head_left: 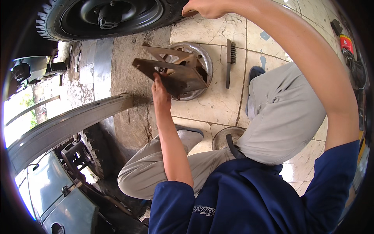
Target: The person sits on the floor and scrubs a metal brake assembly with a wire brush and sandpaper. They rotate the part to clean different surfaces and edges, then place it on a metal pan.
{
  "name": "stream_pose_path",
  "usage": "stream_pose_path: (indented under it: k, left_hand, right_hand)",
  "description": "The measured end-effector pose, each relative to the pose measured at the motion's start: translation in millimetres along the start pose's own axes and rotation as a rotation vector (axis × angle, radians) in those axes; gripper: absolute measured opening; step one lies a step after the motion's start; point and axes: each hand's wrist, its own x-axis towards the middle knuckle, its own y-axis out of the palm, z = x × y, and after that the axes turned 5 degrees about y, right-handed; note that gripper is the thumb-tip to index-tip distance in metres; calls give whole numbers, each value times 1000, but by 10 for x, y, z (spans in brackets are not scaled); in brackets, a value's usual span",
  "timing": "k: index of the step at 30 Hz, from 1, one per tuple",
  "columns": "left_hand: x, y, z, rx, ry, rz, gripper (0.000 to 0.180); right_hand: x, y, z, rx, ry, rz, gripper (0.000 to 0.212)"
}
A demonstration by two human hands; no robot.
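Down on the floor, a person is holding a rusty brown angular metal bracket point(171, 72) with the left hand point(160, 91) while the right hand point(206, 7) is reaching up to a black car wheel point(105, 17).

Left fingers are closing on the bracket's lower edge, tilting the piece up off the ground, probably so its face is easy to see; just behind that grip, a round shiny metal hubcap point(202, 58) is lying flat, and to its right a wooden-handled wire brush point(230, 58) is resting within easy reach. The right hand is curling over the tyre's edge, pressing on something brownish; what it is I cannot tell. Below the grip, cracked pale floor tiles point(218, 105) are meeting a rough concrete strip point(128, 78), with a grey vehicle body point(58, 191) alongside, daylight beyond.
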Motion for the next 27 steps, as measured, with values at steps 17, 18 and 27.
stream_pose_path:
  k: [17,18,27]
  left_hand:
    - [-85,294,-436,-843,210,109,63]
    - [-27,280,-363,-816,263,111,62]
    - [49,278,-83,-921,314,154,86]
  right_hand:
    - [37,195,67,281,-57,-14,52]
    - [42,317,53,340,-55,-20,54]
    - [-72,164,251,151,97,96,61]
